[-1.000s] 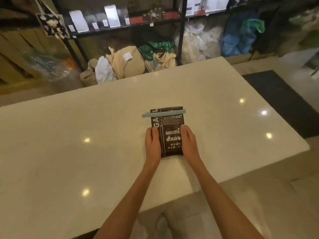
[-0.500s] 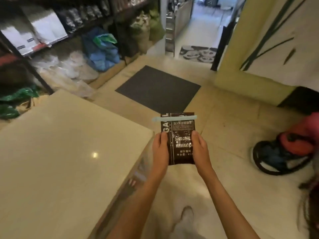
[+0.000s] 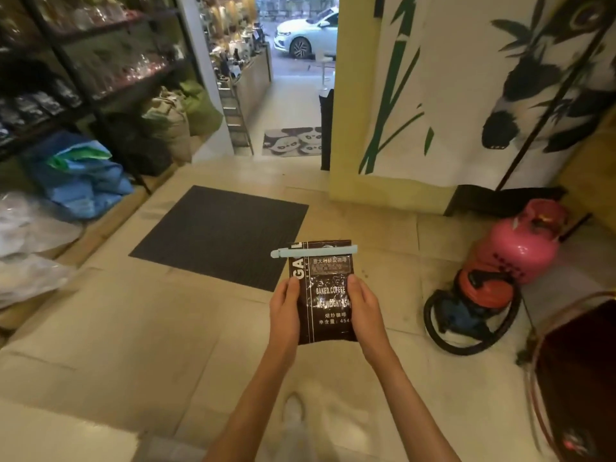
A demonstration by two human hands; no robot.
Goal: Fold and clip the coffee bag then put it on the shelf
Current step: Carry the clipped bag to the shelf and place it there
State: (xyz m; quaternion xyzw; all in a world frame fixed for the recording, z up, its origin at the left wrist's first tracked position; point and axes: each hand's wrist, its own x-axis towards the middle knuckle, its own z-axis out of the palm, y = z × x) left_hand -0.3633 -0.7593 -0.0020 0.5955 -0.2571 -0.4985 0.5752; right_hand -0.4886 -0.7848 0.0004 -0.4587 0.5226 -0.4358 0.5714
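Observation:
A dark brown coffee bag [image 3: 328,295] with white print is held upright in the air over the floor. A pale blue clip [image 3: 313,252] runs across its folded top and sticks out to the left. My left hand [image 3: 285,311] grips the bag's left edge and my right hand [image 3: 365,308] grips its right edge, thumbs on the front. A black metal shelf [image 3: 100,71] with jars and dark packets stands at the far left, well away from the bag.
A dark floor mat [image 3: 220,235] lies ahead. Blue and white sacks [image 3: 76,175] are piled under the shelf. A pink gas cylinder [image 3: 523,241] and a red and blue vacuum cleaner [image 3: 473,308] stand at the right. A doorway [image 3: 293,95] opens ahead.
The bag has been lifted off the white table and carried to the right; the view has swung away from the table towards the doorway. Both hands keep the same grip.

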